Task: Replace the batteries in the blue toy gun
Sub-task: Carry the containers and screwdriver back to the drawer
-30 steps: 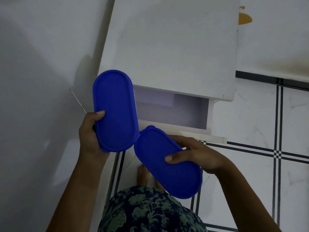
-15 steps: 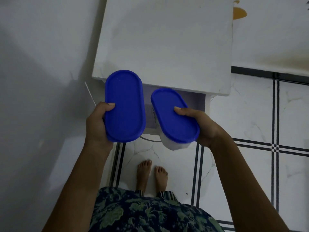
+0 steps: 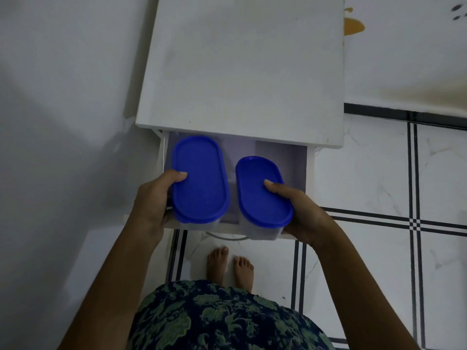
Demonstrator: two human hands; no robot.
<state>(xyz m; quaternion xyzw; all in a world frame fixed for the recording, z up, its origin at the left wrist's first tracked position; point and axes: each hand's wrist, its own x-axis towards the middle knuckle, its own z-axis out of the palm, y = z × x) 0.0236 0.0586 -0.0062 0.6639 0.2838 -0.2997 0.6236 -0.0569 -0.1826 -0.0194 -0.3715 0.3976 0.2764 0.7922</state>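
White cabinet (image 3: 242,72) with its drawer (image 3: 300,173) pulled open, over it I hold two clear oval containers with blue lids, left hand (image 3: 154,200) clamped on one (image 3: 199,178), right hand (image 3: 303,213) clamped on the other (image 3: 262,193); blue toy gun nowhere in view.
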